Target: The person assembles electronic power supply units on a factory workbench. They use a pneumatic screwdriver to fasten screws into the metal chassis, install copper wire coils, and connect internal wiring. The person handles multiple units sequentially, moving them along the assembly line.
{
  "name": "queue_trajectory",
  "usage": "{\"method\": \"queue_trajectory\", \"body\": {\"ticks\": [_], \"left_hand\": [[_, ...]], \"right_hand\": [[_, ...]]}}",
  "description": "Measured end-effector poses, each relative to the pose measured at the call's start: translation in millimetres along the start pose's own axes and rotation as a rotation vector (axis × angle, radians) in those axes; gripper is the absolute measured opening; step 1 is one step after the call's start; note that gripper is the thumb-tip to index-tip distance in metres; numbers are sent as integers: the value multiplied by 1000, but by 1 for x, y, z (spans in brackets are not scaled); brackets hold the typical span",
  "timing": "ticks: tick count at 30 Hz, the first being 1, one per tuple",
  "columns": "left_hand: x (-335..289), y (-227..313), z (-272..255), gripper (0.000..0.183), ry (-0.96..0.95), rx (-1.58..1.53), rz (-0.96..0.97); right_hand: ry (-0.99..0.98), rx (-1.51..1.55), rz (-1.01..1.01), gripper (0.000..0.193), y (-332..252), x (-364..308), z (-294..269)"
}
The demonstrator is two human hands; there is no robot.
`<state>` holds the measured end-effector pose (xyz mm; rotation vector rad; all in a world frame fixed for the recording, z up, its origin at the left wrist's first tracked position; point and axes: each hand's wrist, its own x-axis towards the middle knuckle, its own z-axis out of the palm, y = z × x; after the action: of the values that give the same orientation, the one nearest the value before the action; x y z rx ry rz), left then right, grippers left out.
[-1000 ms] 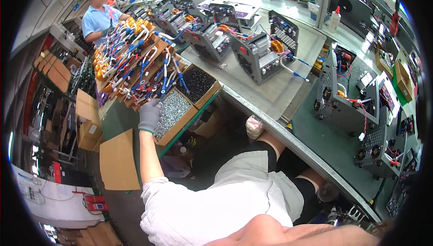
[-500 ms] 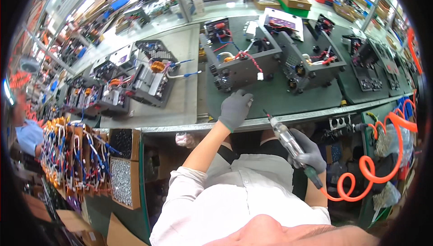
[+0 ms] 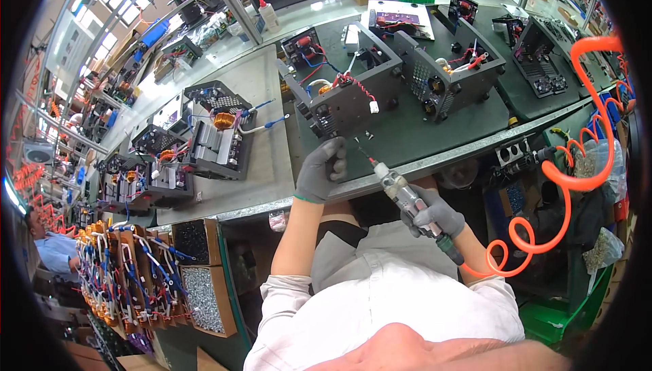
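In my right hand [image 3: 435, 213], gloved in grey, is an air screwdriver [image 3: 405, 198], my fingers wrapped round its metal body. Its thin bit points up and left over the front edge of the bench. My left hand [image 3: 322, 169], also gloved, is at the bench edge with its fingers curled in; whatever they may hold is hidden. Just beyond the fingers, a few small screws [image 3: 369, 135] lie on the green mat. Behind them stands a dark metal chassis [image 3: 353, 102] with a red twisted cable ending in a white connector [image 3: 373, 107].
A second chassis [image 3: 455, 75] stands to the right, and partly built units [image 3: 221, 143] are on the left. An orange coiled air hose [image 3: 553, 235] loops at my right. Below left are a box of silvery screws [image 3: 202, 299] and bundled wired coils [image 3: 129, 269].
My left hand has drawn back from the chassis front, its fingers now curled. The screwdriver has come up and left, its bit nearer the screws. The whole view has shifted.
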<state>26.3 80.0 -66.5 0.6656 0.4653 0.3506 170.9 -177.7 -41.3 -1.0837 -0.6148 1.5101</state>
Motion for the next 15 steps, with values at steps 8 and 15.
{"method": "queue_trajectory", "body": {"ticks": [8, 15], "left_hand": [[-1, -16, 2, 34, -334, -362, -8], [-5, -23, 14, 31, -29, -41, 173]], "right_hand": [[-54, -3, -19, 82, 0, 21, 21], [71, -170, -55, 82, -2, 22, 27]]}}
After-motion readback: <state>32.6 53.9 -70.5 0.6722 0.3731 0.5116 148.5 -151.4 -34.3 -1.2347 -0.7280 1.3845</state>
